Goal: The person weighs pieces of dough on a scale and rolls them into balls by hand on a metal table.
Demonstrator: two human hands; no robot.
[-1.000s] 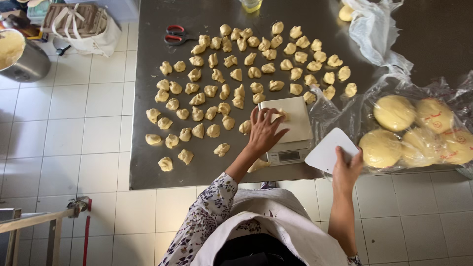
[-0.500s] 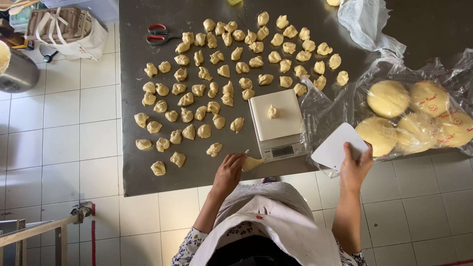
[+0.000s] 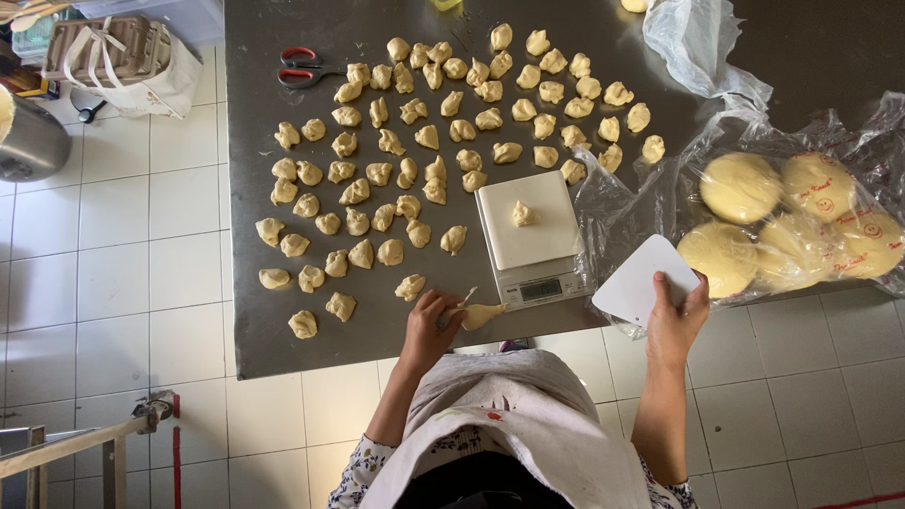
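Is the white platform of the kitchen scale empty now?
No, one small dough piece lies on the white platform of the scale.

Bakery kitchen: steel table [image 3: 283, 330], dough pieces [image 3: 377, 170], scale [image 3: 528, 236].

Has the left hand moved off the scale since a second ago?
Yes. The left hand has drawn back from the scale to the table edge, beside a dough strip; one dough piece sits on the scale.
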